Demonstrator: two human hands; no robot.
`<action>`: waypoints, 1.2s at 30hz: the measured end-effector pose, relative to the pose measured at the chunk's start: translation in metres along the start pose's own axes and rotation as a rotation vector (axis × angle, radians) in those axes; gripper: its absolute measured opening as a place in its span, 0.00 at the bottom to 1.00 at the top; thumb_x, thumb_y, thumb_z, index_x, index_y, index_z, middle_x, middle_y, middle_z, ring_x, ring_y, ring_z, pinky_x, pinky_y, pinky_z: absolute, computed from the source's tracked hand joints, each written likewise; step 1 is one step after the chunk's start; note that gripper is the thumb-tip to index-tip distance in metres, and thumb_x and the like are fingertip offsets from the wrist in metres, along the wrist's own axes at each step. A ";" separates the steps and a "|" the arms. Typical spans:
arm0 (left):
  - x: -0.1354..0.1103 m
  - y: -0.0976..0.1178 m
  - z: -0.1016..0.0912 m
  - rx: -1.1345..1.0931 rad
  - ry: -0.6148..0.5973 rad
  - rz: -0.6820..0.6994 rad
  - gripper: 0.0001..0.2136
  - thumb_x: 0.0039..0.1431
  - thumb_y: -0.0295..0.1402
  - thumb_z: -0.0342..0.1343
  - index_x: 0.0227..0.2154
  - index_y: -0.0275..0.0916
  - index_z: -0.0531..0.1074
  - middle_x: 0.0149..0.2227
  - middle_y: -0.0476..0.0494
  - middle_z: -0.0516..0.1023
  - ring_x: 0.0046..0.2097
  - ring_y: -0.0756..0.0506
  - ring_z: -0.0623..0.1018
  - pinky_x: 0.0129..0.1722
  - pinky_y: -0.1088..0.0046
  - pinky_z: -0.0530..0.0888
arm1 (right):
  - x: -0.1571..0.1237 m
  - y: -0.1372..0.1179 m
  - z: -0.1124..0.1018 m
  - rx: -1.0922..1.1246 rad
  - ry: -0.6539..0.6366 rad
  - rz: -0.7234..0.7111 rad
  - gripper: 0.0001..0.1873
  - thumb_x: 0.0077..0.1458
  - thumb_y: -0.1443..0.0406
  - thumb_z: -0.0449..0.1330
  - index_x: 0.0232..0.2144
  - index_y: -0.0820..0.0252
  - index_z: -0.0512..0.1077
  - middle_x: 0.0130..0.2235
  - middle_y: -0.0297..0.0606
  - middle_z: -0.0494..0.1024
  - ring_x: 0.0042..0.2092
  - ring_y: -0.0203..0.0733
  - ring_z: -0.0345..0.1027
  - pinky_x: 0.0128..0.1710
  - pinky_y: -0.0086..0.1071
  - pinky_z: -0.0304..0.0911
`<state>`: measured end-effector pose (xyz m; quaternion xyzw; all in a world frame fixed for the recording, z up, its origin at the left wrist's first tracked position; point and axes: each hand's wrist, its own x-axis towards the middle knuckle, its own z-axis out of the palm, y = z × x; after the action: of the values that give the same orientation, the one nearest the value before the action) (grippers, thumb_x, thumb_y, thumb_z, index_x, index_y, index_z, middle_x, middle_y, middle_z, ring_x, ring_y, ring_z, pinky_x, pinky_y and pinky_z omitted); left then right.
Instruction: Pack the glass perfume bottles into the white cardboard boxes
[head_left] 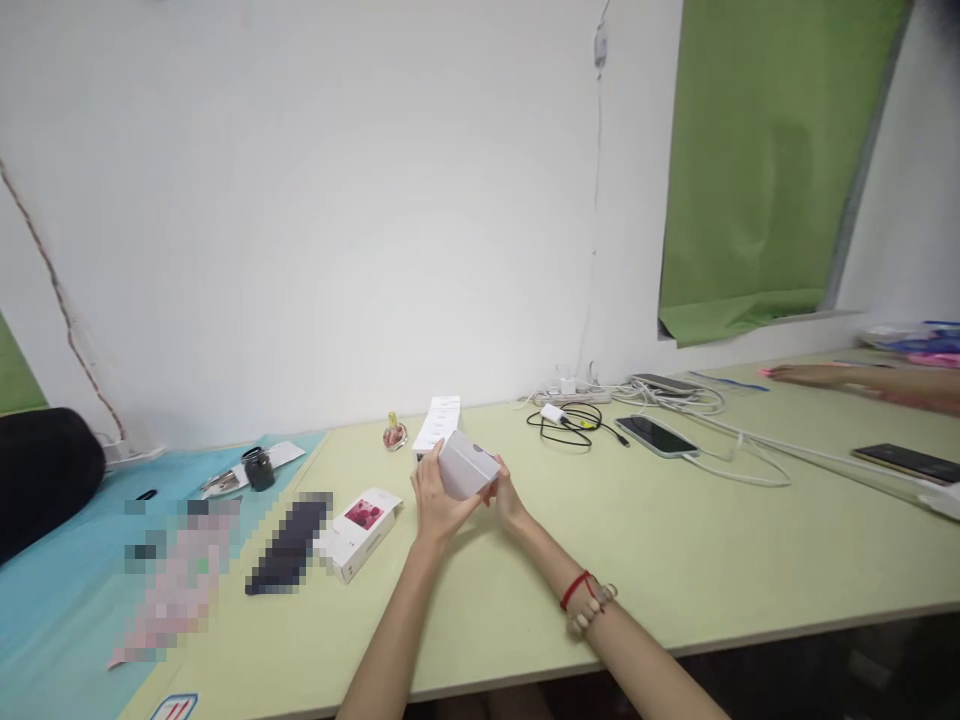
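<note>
The left hand point(435, 503) cups the near left end of a small white box point(466, 466), fingers curled up its side. The right hand point(508, 500) closes on the right end, thumb at the edge, so both hands grip it between them, held tilted just above the table point(675, 560). The box looks like thin, smooth card: probably light and stiff enough to hold its shape, but liable to dent if squeezed on its broad faces, so the short ends and corners seem the safest hold. Just behind the box stands a taller white carton point(437, 423), with a little glass bottle point(394, 432) to the box's left rear. A flat carton with a pink picture point(360, 530) lies to the box's near left. Well to the box's right lies a phone point(657, 436), and far beyond that another person's hand point(810, 375).
</note>
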<state>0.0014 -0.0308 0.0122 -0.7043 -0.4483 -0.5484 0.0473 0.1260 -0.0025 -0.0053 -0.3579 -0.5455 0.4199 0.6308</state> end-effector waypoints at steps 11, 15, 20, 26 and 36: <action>-0.005 0.013 -0.017 -0.035 -0.013 -0.109 0.40 0.46 0.42 0.57 0.59 0.45 0.42 0.57 0.39 0.58 0.54 0.39 0.64 0.51 0.59 0.61 | -0.004 -0.019 -0.002 0.094 -0.173 0.248 0.43 0.41 0.36 0.38 0.42 0.63 0.66 0.26 0.44 0.73 0.22 0.41 0.65 0.15 0.29 0.55; -0.002 0.017 -0.021 -0.047 -0.093 -0.125 0.37 0.47 0.41 0.57 0.58 0.46 0.47 0.55 0.41 0.62 0.54 0.39 0.63 0.52 0.59 0.60 | -0.005 -0.014 -0.004 0.092 -0.208 0.238 0.44 0.43 0.36 0.37 0.46 0.63 0.63 0.27 0.43 0.73 0.21 0.41 0.66 0.15 0.29 0.54; 0.001 0.021 -0.018 -0.092 -0.087 -0.102 0.35 0.48 0.41 0.57 0.58 0.47 0.49 0.54 0.42 0.62 0.56 0.40 0.63 0.53 0.59 0.61 | -0.003 -0.012 -0.003 0.107 -0.240 0.235 0.45 0.43 0.35 0.33 0.44 0.61 0.66 0.28 0.44 0.72 0.24 0.43 0.66 0.18 0.31 0.57; 0.002 0.020 -0.017 -0.397 0.025 -0.176 0.30 0.52 0.44 0.52 0.57 0.45 0.52 0.57 0.43 0.59 0.59 0.44 0.59 0.57 0.65 0.60 | -0.007 -0.024 0.001 0.179 -0.354 0.241 0.37 0.45 0.38 0.40 0.35 0.61 0.70 0.27 0.40 0.71 0.22 0.37 0.64 0.19 0.29 0.57; 0.001 0.001 -0.013 -0.601 -0.214 -0.431 0.30 0.52 0.58 0.38 0.30 0.34 0.71 0.28 0.40 0.73 0.34 0.44 0.73 0.33 0.69 0.71 | -0.013 -0.016 0.006 -0.078 -0.182 0.142 0.25 0.34 0.53 0.67 0.32 0.65 0.70 0.20 0.33 0.69 0.17 0.29 0.57 0.12 0.24 0.52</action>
<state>-0.0074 -0.0374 0.0184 -0.6298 -0.4076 -0.5760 -0.3247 0.1218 -0.0205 0.0056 -0.3802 -0.5898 0.4727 0.5330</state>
